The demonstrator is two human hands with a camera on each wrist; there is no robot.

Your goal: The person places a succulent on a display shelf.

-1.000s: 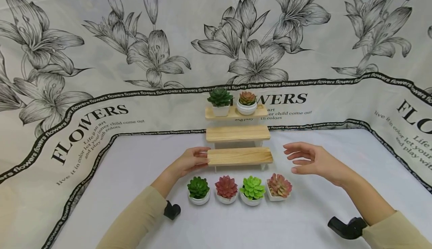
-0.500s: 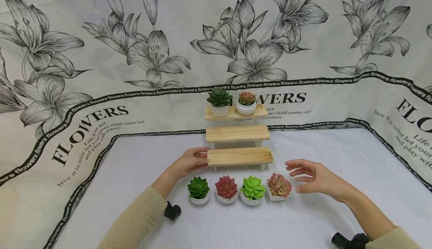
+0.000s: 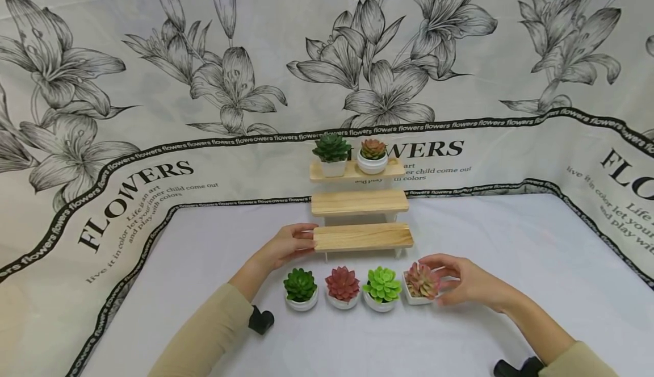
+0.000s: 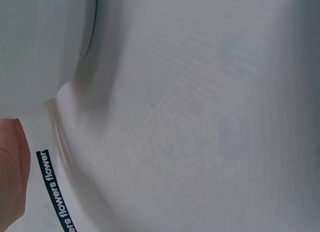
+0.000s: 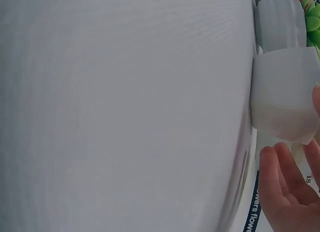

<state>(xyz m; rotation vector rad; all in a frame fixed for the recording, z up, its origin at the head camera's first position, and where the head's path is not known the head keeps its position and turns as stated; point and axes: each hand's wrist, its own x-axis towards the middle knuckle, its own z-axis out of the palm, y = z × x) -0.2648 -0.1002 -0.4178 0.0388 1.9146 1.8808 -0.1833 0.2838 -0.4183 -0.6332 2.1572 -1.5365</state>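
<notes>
My left hand [image 3: 288, 246] holds the left end of the lowest wooden shelf [image 3: 363, 237] of a three-step display stand, fingers at its back and thumb towards the front. Only part of that hand [image 4: 11, 174] shows in the left wrist view. At the right end of the front row, my right hand [image 3: 470, 280] reaches round a pink potted succulent [image 3: 422, 281], fingers parted. In the right wrist view its fingers [image 5: 287, 179] sit beside the white pot [image 5: 285, 91], with a gap showing, and the thumb is partly cut off by the frame edge.
Left of the pink succulent stand a light green succulent [image 3: 383, 286], a red one [image 3: 342, 285] and a dark green one [image 3: 300, 286]. The top shelf [image 3: 349, 170] bears two more, and the middle shelf [image 3: 360, 202] lies between. A flower-printed cloth [image 3: 245, 167] hangs behind.
My right hand has come down and to the left, from beside the lowest shelf to the pink succulent. My left hand has stayed at the shelf end.
</notes>
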